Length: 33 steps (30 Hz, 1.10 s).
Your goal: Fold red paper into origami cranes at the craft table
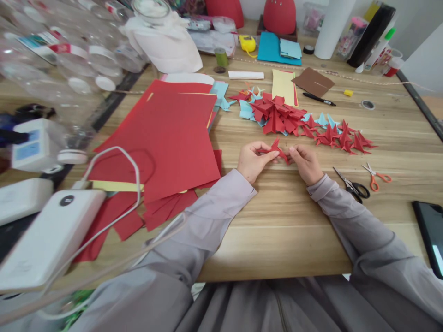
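Note:
A small red origami crane (276,147) is held above the wooden table between my two hands. My left hand (254,159) pinches its body between thumb and fingers. At the crane's right end, the thumb and forefinger of my right hand (305,162) are pressed together on a pointed tip. Just beyond my hands lies a pile of folded red cranes (277,114) with light blue ones among them. More red cranes (342,137) spread out to the right of that pile.
Large red paper sheets (183,138) and cut pieces lie at left, near a white power bank (55,235) with a cable. Black scissors (353,186), orange scissors (375,177) and a phone (431,235) are at right. Plastic bottles (69,55) crowd the far left; a yellow tape measure (247,44) sits behind.

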{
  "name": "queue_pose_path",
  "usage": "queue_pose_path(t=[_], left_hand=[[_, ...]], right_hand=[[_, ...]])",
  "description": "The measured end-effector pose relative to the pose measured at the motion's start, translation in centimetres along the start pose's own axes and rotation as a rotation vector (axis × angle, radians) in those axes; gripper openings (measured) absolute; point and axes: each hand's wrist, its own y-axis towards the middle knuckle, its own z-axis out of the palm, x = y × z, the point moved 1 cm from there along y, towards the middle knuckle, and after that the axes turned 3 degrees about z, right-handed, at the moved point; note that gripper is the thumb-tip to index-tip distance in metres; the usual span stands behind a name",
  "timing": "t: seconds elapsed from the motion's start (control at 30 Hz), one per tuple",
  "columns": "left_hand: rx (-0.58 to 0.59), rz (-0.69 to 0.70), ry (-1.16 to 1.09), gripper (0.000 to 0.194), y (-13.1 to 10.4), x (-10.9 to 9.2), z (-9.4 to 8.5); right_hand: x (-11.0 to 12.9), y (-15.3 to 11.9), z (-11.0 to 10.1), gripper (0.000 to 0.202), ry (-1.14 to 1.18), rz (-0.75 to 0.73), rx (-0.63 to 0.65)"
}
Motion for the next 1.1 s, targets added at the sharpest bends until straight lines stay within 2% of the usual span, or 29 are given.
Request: queue_pose_path(t=[0.17, 0.4, 0.53, 0.67, 0.93, 1.1], left_hand=[[-0.008, -0.007, 0.047, 0.031, -0.05, -0.02, -0.02], [-0.011, 0.014, 0.041, 0.031, -0.18, -0.21, 0.1], [0.001, 0.025, 0.051, 0.029, -0.14, -0.37, 0.15], [0.008, 0.023, -0.036, 0.035, 0.0, -0.27, 0.16], [0.052, -0.002, -0.088, 0.036, 0.12, -0.07, 0.11], [0.06, -0.043, -0.06, 0.037, 0.06, -0.27, 0.14]], right_hand=[[0.06, -0.13, 0.12, 0.04, 0.013, -0.003, 0.082], [0.25, -0.28, 0.07, 0.034, 0.041, -0.013, 0.004], [0.33, -0.38, 0.17, 0.032, 0.055, -0.001, 0.019], [0.29, -0.5, 0.32, 0.032, 0.068, 0.019, 0.047], [0.21, -0.47, 0.13, 0.031, 0.02, -0.036, 0.041], [0.47, -0.52, 0.09, 0.033, -0.003, -0.007, 0.029]])
